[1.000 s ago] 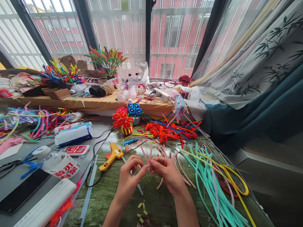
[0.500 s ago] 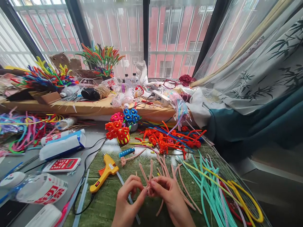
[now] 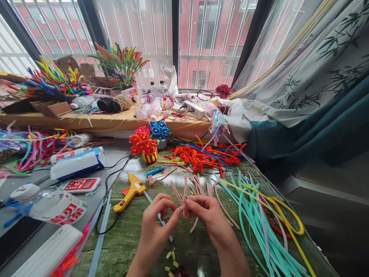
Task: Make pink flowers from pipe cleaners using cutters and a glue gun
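Observation:
Between my two hands is a small pink pipe-cleaner piece [image 3: 186, 211], looped at the bottom, with two loose stems pointing up. My left hand [image 3: 160, 221] pinches its left side between thumb and forefinger. On the other side, my right hand [image 3: 206, 215] grips it with thumb and fingers, hiding part of the loops. Behind my hands lie several loose pink pipe cleaners [image 3: 198, 185]. A finished-looking pink pipe-cleaner flower [image 3: 150, 180] with a stem rests farther back, by a blue tube [image 3: 155, 171].
A yellow glue gun [image 3: 129, 192] lies left of my hands, its black cord trailing. Turquoise pipe cleaners [image 3: 253, 223] spread to the right. Red pipe-cleaner flowers [image 3: 198, 156] and a striped pot [image 3: 150, 156] stand behind. A plastic bottle [image 3: 52, 202] and a calculator [image 3: 82, 185] are at left.
The camera view has tilted down, bringing yellow scraps at the front edge into sight. Both hands keep hold of the pink piece, with a slight shift of the fingers.

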Tool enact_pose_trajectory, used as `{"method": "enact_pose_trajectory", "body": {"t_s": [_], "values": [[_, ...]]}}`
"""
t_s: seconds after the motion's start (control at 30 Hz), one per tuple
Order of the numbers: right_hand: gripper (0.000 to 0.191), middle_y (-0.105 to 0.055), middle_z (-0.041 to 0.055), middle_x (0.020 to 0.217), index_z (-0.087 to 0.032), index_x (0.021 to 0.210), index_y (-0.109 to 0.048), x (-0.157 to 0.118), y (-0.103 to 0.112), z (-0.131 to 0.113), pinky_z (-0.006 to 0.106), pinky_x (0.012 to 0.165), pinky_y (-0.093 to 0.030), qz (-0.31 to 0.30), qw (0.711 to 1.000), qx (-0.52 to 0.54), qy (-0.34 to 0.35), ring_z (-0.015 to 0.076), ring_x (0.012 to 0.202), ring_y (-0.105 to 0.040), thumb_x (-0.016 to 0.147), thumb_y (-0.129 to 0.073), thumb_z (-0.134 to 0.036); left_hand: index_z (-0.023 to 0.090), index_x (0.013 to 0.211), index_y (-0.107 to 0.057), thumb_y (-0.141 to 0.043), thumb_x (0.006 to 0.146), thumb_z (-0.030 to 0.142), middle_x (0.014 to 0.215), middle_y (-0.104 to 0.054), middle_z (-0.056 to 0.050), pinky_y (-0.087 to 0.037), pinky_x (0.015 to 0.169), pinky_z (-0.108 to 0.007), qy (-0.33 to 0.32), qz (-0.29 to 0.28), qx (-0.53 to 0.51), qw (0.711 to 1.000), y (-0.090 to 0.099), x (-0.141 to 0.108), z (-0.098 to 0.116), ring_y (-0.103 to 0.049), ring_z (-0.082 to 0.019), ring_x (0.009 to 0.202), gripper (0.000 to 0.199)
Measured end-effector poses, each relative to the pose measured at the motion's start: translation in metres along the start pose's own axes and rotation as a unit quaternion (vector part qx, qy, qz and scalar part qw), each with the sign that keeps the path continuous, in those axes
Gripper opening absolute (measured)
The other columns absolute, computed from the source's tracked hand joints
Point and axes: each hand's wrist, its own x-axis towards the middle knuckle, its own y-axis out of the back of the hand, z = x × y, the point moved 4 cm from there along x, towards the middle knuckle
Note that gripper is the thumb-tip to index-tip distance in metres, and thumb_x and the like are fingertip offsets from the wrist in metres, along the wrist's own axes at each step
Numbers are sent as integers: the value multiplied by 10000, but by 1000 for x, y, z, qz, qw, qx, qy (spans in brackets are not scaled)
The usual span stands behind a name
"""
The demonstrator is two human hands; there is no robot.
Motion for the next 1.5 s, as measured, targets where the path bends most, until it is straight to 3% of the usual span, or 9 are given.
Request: {"method": "enact_pose_trajectory", "body": {"t_s": [0.3,0.5,0.7,0.87,1.1,1.33,1.5], "values": [[218,-662,17,637,-151,709,-784,-1,-1,4,221,667,-449,0,1000,23,-11,115,644,-567,694,-816,-366,187,679,-553,-625,846,264,765,-541,9,-360,561,-226,-34,12,28,999,4,-2,5,-433,-113,612,198],[216,-702,12,637,-172,637,-760,2,2,12,245,637,-474,54,998,19,-16,128,591,-601,530,-905,-292,183,667,-568,-622,838,261,747,-556,-4,-377,589,-235,-49,9,34,998,4,-1,7,-469,-129,645,195],[209,-719,36,668,-166,698,-756,2,-2,4,295,717,-493,32,997,-38,57,176,669,-648,672,-828,-361,180,772,-620,-553,874,398,689,-571,-4,-394,562,-221,69,46,-80,993,10,-6,1,-500,-137,625,249],[193,-742,55,762,-178,745,-739,0,-8,-2,319,713,-508,26,992,-76,100,212,737,-668,725,-788,-364,157,743,-664,-617,818,463,597,-526,13,-339,469,-199,127,-23,-151,980,0,-8,2,-424,-102,522,318],[170,-692,9,695,-184,712,-705,-2,-13,-4,250,646,-485,33,987,-98,125,158,679,-622,746,-775,-335,147,715,-643,-660,760,512,577,-516,27,-360,466,-195,176,15,-215,960,1,-7,-4,-438,-92,503,368],[222,-690,27,719,-172,714,-711,-2,-12,-3,274,673,-492,31,983,-132,120,186,719,-628,701,-802,-374,138,648,-610,-764,636,518,450,-367,92,-168,361,-155,259,3,-308,915,-4,-11,-25,-236,-20,378,411],[197,-699,34,755,-175,719,-711,-1,-10,0,283,699,-493,19,980,-158,115,201,753,-637,699,-802,-349,141,620,-598,-789,586,526,401,-338,108,-123,326,-148,284,14,-322,903,-7,-13,-31,-180,-6,347,431]]}}
